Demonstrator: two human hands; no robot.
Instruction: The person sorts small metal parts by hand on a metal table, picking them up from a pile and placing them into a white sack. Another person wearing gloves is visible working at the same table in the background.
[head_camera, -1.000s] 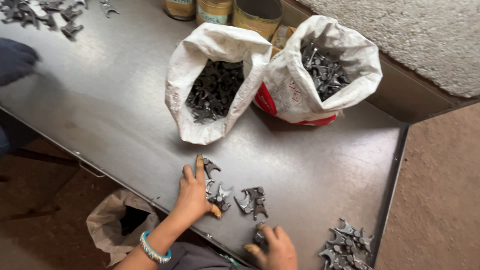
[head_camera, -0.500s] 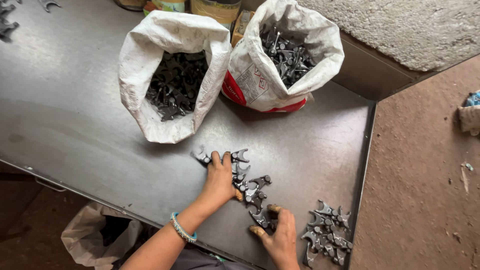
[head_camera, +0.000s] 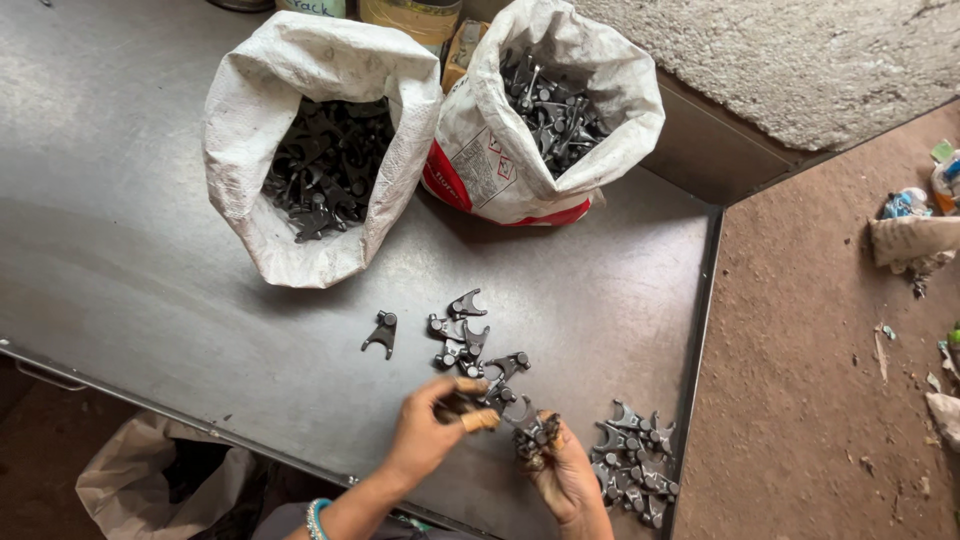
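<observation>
Both hands on metal parts

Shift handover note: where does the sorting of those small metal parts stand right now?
Done: a pile of parts sits by the table's right edge. In hand: the left hand pinches one part and the right hand grips several. Left: loose parts on the table, plus two full sacks.
</observation>
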